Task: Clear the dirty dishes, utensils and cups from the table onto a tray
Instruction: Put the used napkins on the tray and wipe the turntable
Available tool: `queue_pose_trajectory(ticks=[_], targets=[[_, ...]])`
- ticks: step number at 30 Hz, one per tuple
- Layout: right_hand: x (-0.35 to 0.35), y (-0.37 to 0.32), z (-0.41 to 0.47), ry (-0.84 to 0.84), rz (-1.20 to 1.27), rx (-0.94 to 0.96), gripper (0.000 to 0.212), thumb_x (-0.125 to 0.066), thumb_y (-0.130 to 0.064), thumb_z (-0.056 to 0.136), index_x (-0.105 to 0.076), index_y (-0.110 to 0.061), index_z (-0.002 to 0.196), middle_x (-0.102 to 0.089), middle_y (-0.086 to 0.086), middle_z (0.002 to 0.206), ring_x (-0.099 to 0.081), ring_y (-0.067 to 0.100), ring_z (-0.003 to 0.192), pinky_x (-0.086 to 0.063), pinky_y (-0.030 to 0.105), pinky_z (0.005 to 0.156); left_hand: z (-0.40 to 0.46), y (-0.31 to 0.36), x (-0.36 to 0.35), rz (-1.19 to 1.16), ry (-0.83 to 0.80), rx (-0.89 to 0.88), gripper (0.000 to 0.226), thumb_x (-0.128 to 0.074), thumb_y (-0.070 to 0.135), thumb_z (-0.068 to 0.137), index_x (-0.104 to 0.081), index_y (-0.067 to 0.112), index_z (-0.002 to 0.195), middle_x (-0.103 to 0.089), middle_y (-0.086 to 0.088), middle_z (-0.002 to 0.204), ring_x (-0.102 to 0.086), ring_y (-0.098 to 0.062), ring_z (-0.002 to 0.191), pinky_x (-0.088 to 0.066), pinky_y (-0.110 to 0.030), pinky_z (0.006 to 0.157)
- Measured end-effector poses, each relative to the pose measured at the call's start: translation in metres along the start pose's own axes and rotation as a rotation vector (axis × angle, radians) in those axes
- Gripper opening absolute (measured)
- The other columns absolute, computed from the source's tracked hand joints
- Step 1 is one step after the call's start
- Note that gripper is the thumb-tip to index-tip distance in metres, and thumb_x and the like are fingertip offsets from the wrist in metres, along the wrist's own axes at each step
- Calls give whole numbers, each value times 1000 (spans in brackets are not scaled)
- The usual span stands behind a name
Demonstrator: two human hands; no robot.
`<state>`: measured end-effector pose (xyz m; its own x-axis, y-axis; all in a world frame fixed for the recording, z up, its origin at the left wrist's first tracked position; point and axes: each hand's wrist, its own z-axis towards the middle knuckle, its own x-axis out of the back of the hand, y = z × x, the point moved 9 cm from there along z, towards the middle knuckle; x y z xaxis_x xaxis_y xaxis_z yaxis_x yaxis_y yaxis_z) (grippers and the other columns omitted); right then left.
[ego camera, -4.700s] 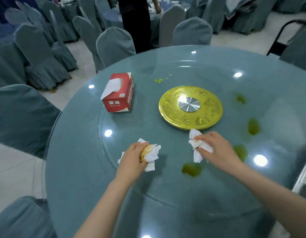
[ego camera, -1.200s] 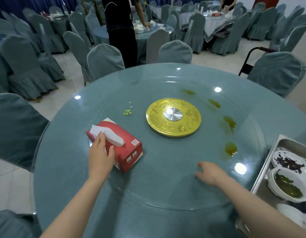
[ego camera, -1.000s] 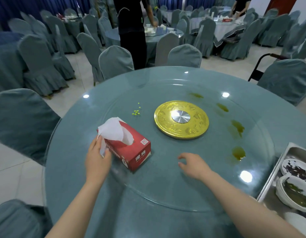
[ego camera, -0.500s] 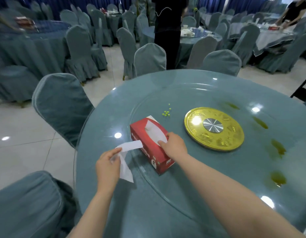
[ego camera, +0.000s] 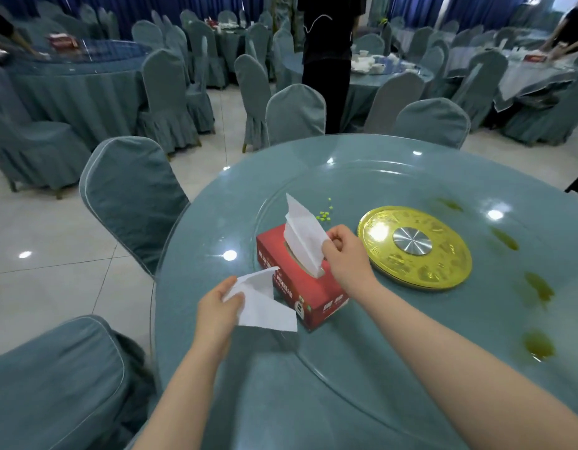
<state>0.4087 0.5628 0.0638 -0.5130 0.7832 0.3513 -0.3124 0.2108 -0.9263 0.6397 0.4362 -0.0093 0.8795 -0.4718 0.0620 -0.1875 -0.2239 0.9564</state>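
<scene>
While my left hand [ego camera: 216, 306] holds one loose white paper tissue [ego camera: 264, 303], my right hand [ego camera: 344, 254] pinches a second white tissue [ego camera: 302, 238] upright above the red cardboard tissue box [ego camera: 300, 280]. The olive-green sauce spills [ego camera: 537, 345] lie to my right, nearer my right hand.

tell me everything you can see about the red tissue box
The tissue box is red cardboard with white print on its near side. It lies flat on the glass turntable, left of the gold disc. A white tissue stands up from its top slot, pinched by the right hand. The left hand holds another tissue just in front.

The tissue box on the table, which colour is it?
Red, with white print on its side; the tissue box shows in the head view.
</scene>
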Motion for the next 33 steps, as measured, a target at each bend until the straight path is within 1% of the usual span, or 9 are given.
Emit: queue_pose_trajectory(ticks=[6,10,14,19,21,24,28,30,33], targets=[[-15,-10,-46,-354,4,-28,9,-50,-14,72,-50,-22,67,-42,0,57,-34,12,55,-29,26,51,-28,19,-41,-266,-238,106,27,-51,10,96,-57,1,120,-67,-13,110,-66,-20,85,-53,-27,66],[-30,-2,-82,-560,-21,-51,6,-46,-15,66,-48,-21,64,-51,-1,67,-48,8,64,-33,25,60,-45,33,-66,-286,-351,96,33,-49,28,97,-66,0,104,-71,-15,95,-67,-25,82,-52,-30,66],[-28,9,-100,-652,34,-90,24,-52,-2,79,-55,-20,64,-71,2,105,-58,-1,113,-45,22,86,-56,30,-75,-148,-371,36,7,-60,15,92,-66,10,89,-72,0,75,-67,-16,67,-49,-22,58],[11,15,-91,-373,-77,-76,5,-60,-19,82,-65,-18,82,-73,0,93,-65,24,92,-49,44,88,-62,30,-83,6,-308,-41,44,-50,-15,77,-65,18,103,-73,-6,96,-67,-25,88,-53,-35,74],[28,17,-87,-272,-55,-63,20,-64,-8,80,-61,-22,94,-69,1,99,-63,16,85,-52,37,87,-64,35,-92,43,-347,-74,48,-51,-10,71,-61,21,106,-70,-11,102,-65,-28,93,-52,-38,79],[27,23,-92,-451,-16,-68,50,-74,-8,78,-52,-30,117,-61,-10,114,-59,0,94,-48,18,87,-70,40,-112,118,-469,-120,62,-51,-11,72,-50,19,126,-67,-9,104,-66,-25,92,-54,-37,77],[37,39,-91,-444,-118,-119,9,-69,-18,83,-63,-23,87,-65,-5,84,-58,10,73,-46,27,70,-68,41,-134,152,-526,-134,67,-44,-19,79,-44,27,128,-71,0,83,-66,-11,70,-49,-21,60],[55,50,-81,-320,-231,-120,16,-61,-20,86,-54,-24,72,-53,-8,70,-46,7,63,-36,27,59,-62,42,-141,153,-506,-147,63,-45,-18,80,-45,27,125,-73,3,81,-65,-7,69,-49,-18,60],[88,69,-66,-137,-193,-178,15,-46,-8,89,-57,-17,94,-59,-2,87,-52,14,77,-38,28,65,-46,41,-144,148,-449,-157,53,-49,-14,83,-47,23,122,-74,-2,92,-68,-18,90,-52,-29,81]])
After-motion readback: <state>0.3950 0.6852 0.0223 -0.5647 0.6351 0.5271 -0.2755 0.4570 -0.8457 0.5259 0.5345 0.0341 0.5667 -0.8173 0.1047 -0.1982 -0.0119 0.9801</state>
